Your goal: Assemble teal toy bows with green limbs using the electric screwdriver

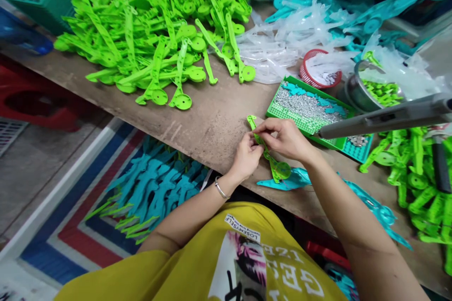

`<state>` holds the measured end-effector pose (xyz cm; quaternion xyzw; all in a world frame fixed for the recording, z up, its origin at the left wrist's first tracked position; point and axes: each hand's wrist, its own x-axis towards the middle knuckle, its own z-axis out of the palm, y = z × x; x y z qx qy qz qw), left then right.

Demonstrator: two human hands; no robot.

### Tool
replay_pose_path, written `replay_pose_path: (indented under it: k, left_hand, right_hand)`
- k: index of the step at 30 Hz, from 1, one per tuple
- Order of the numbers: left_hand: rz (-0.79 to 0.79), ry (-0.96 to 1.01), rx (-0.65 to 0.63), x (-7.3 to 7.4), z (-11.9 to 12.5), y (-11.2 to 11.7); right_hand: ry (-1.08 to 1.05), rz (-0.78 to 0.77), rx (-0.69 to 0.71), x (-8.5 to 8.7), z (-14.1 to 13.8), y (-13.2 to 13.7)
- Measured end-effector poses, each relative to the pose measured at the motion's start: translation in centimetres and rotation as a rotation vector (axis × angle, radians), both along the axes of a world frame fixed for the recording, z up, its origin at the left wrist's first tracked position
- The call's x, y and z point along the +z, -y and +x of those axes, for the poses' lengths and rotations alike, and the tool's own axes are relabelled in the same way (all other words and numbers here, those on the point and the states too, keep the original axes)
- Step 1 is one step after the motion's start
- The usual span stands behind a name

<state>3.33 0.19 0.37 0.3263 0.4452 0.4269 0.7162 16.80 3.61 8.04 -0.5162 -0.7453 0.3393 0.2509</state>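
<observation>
Close to the table's front edge, a lime-green plastic lever-like part (280, 169) with a round disc at its near end lies between my hands. My left hand (246, 157) is closed round its middle from the left side. The fingers of my right hand (282, 136) pinch at the same part from the right, near its upper half; any small piece between those fingertips is hidden. Under the disc end lies a turquoise plastic part (291, 179), and another turquoise part (374, 204) rests beyond my right forearm.
Heaped lime-green parts (151, 47) cover the back left. A green tray (300, 103) of small metal pieces, a red basket (320, 69) and a metal bowl (376, 84) stand to the right. A grey bar-shaped tool (384, 117) juts in from the right. Turquoise assemblies (165, 178) lie below the table at left.
</observation>
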Motion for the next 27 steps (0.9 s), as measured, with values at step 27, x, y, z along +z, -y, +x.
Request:
replay_pose_path:
  k: [27]
  left_hand:
    - [0.052,-0.005,-0.009,-0.2,-0.3,0.3]
  right_hand:
    - [0.063,0.080,-0.168,-1.7,-0.7,0.6]
